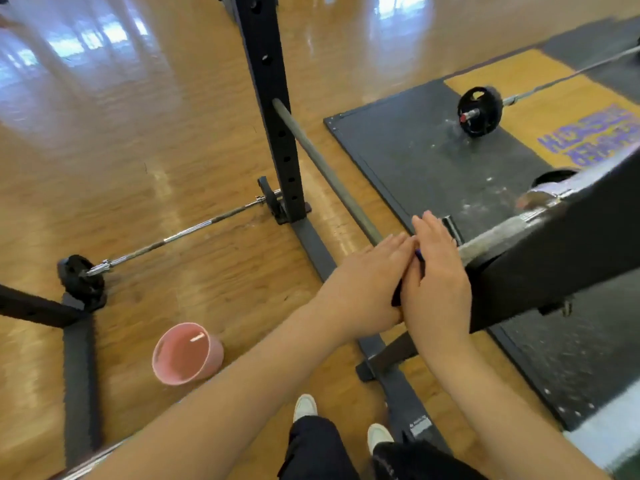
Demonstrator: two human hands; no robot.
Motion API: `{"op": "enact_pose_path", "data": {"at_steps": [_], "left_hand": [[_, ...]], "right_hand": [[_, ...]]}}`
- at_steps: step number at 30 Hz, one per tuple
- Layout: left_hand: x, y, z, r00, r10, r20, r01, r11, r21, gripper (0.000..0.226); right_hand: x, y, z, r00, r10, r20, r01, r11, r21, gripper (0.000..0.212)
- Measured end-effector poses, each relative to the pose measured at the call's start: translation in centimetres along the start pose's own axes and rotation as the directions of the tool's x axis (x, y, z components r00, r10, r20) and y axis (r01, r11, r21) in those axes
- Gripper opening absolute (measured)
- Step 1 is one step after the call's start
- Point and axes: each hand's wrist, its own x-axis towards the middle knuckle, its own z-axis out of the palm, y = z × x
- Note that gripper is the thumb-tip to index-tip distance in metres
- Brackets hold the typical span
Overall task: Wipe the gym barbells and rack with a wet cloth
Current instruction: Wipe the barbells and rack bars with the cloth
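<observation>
A grey barbell bar slopes from the black rack upright down to my hands. My left hand and my right hand lie flat against each other with straight fingers. Between them they press a dark blue cloth where the bar meets them; only a thin edge of the cloth shows. Just right of my right hand the bar's thicker sleeve runs into a blurred black rack beam close to the camera.
A pink bucket stands on the wooden floor at lower left. A second barbell with a black plate lies by the rack base. A third plate-loaded barbell rests on the dark platform mat. My shoes stand below.
</observation>
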Motion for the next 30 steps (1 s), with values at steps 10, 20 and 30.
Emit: {"op": "enact_pose_path", "data": {"at_steps": [10,20,30], "left_hand": [[3.0,-2.0,-0.5,0.930,0.366,0.032,-0.340,0.891,-0.302,0.033],[2.6,-3.0,-1.8,0.912,0.334,0.239,-0.266,0.924,-0.275,0.069],[0.7,-1.4,1.1,0.910,0.413,0.016,-0.412,0.903,0.120,0.086]], "right_hand": [[-2.6,0.5,-2.0,0.998,-0.064,0.030,0.063,0.997,0.034,0.046],[-6.1,-0.4,-1.2,0.985,0.114,-0.126,-0.116,0.993,-0.009,0.062],[-5.1,-1.6,-1.3,0.943,0.329,-0.040,-0.300,0.899,0.319,0.065]]}}
